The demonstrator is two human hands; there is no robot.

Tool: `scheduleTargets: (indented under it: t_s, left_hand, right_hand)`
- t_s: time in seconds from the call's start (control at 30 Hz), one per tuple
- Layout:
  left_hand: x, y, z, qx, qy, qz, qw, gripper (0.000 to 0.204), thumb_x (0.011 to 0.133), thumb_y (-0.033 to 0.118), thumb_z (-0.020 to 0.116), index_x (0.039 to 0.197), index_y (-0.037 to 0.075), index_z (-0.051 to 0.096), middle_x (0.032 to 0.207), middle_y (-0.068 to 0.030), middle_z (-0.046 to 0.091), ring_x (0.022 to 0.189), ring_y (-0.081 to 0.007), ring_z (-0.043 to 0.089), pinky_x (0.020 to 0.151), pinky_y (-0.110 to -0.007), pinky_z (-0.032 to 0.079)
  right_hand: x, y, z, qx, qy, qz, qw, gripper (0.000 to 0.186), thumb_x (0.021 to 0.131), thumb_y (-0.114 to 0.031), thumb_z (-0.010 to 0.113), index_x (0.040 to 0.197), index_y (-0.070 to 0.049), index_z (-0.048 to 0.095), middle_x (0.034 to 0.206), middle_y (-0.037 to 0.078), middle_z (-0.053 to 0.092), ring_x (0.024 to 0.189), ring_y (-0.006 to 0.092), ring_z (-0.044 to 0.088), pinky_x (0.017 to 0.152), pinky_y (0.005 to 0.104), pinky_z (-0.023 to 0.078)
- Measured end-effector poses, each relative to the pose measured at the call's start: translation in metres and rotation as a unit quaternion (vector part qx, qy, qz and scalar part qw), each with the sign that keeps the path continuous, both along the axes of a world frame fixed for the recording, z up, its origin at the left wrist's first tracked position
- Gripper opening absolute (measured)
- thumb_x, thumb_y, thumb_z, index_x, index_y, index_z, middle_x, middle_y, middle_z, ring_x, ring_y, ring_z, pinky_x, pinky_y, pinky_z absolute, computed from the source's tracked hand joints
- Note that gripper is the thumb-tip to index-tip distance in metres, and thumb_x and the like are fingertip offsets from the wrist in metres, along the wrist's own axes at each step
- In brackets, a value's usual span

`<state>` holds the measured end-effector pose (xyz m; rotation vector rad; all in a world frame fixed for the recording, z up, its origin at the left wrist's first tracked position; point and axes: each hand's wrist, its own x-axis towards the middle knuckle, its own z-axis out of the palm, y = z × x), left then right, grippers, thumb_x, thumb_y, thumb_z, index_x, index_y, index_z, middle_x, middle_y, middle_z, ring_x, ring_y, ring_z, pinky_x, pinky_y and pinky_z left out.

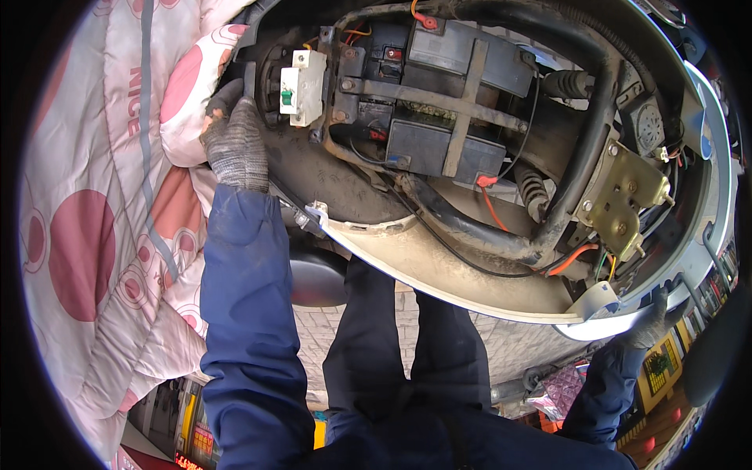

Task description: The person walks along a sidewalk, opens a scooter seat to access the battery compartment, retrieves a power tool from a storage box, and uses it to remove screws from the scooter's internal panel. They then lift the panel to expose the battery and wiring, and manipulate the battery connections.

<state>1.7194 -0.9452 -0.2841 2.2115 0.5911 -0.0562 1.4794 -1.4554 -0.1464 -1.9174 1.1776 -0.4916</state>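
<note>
There is one view, from a wide fisheye camera worn on the person's head, the left of a side-by-side pair. It looks steeply down, close over an opened scooter body (439, 266) with its batteries (462, 63) in the upper middle. The person's own legs and the paved ground fill the lower middle. Straight edges bend near the dark round rim.

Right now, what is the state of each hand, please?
Left hand: gloved, closed on the dark edge of the scooter body beside the white breaker.
Right hand: gloved, gripping the scooter's white rear rim.
</note>
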Motion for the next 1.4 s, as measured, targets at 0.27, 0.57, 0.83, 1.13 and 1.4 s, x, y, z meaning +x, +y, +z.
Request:
scheduleTargets:
  t_s: [0.27,0.57,0.83,1.13,1.4]
  left_hand:
    - [0.003,0.005,-0.002,-0.003,0.014,0.03,0.999,0.031,0.076,0.006,0.056,0.106,0.002,0.06,0.078,-0.0055,0.061,0.06,-0.0094,0.052,0.057,-0.024,0.044]
    - [0.002,0.011,-0.007,0.04,-0.024,-0.012,0.999,0.03,0.075,0.009,0.059,0.105,0.003,0.061,0.084,-0.0068,0.062,0.066,-0.014,0.054,0.064,-0.027,0.046]
    - [0.002,0.014,-0.011,-0.011,-0.018,0.006,1.0,0.03,0.076,0.013,0.061,0.105,0.005,0.061,0.078,-0.0049,0.061,0.061,-0.0113,0.051,0.058,-0.026,0.044]
    - [0.003,0.0,0.002,0.029,0.023,0.025,0.999,0.031,0.076,0.011,0.059,0.106,0.004,0.06,0.083,-0.0066,0.062,0.064,-0.0134,0.053,0.061,-0.027,0.045]
    - [0.003,0.012,-0.006,0.028,0.004,0.004,1.0,0.03,0.076,0.012,0.06,0.106,0.007,0.061,0.084,-0.0062,0.062,0.066,-0.0134,0.054,0.062,-0.027,0.046]
  right_hand:
    - [0.0,0.003,0.0,-0.002,0.001,0.02,1.0,0.053,0.078,-0.007,0.056,0.127,0.001,0.037,0.12,0.017,0.048,0.108,0.0257,0.049,0.092,0.0364,0.04]
    - [0.002,0.005,0.0,-0.023,0.012,0.003,1.0,0.053,0.077,-0.006,0.054,0.127,0.0,0.037,0.119,0.017,0.049,0.108,0.0257,0.049,0.093,0.0353,0.039]
    - [0.001,0.003,0.0,-0.023,0.004,0.022,0.999,0.055,0.077,-0.007,0.056,0.128,-0.001,0.035,0.12,0.017,0.047,0.109,0.0251,0.048,0.093,0.0365,0.039]
    - [0.001,0.003,-0.001,-0.005,-0.001,0.013,1.0,0.055,0.078,-0.008,0.057,0.128,-0.002,0.035,0.121,0.016,0.047,0.11,0.0253,0.047,0.094,0.0377,0.04]
    - [-0.002,0.001,0.0,-0.009,-0.008,0.019,1.0,0.056,0.079,-0.007,0.054,0.13,-0.003,0.031,0.123,0.021,0.044,0.109,0.0317,0.049,0.093,0.0422,0.041]
